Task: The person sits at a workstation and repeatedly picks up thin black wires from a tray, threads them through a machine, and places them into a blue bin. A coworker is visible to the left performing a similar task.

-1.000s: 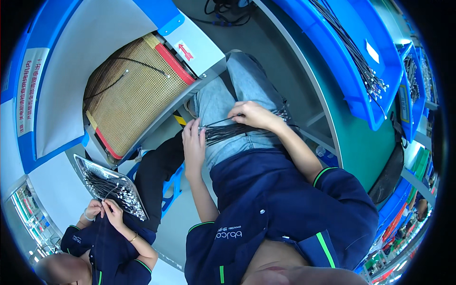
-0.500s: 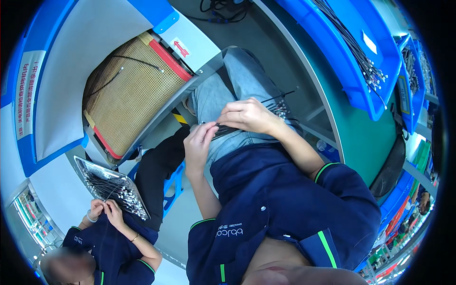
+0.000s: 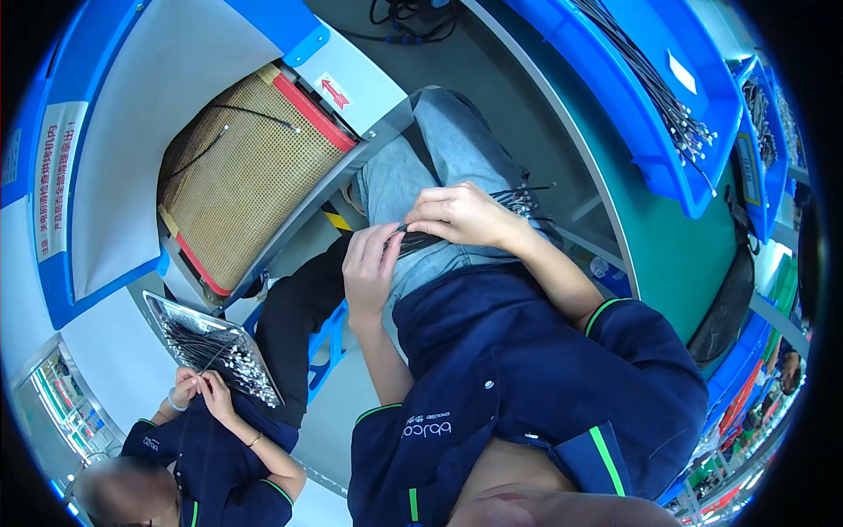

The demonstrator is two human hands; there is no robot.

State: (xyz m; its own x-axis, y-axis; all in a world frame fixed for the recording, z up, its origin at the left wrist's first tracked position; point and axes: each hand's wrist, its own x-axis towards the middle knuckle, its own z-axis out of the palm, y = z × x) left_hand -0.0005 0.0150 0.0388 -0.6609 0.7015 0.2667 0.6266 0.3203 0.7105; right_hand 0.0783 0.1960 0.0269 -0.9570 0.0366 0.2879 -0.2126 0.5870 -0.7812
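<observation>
The left hand (image 3: 371,262) rises from the lower edge with the forearm almost upright, its thumb and fingers bent to the upper right. The right hand (image 3: 464,216) comes from the right side, back of the hand up, fingers curled and pointing to the left. The fingertips of both hands meet closely above the lap; each grip is narrow, pinched on one thin black cable (image 3: 534,188), whose dark end shows between the fingertips and whose other end sticks out beyond the right hand. The cable bundle (image 3: 416,243) lies below the hands, across the thighs.

Compared with one second ago, the right hand has moved left, to the left hand, which was then apart from it. Since half a second ago, the far end of the cable has become lower.

The jeans (image 3: 392,186) are of faded, soft denim. The bundle is of smooth, slender strands with small pale tips. At the left, a tan mesh belt (image 3: 255,189) has a woven texture and red borders; at the upper right is a long blue plastic bin (image 3: 645,180) with smooth walls
</observation>
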